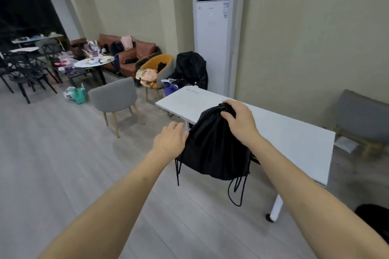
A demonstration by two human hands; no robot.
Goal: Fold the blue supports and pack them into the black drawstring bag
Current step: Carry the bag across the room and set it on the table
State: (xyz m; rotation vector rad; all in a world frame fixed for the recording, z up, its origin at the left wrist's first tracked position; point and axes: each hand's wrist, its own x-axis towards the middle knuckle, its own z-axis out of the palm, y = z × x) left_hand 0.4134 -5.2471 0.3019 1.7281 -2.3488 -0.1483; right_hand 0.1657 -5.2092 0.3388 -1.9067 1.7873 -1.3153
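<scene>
**No readable text**

Air conditioner (212, 27): small logo marks and a sticker on its white front, too blurred to read. White table (294, 138): faint grey marks near the far end, possibly print, illegible. Nothing else carries lettering.

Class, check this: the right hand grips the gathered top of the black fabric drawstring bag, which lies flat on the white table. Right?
Not quite. In the head view the right hand holds the black fabric drawstring bag up; it hangs beside the white table.
</scene>
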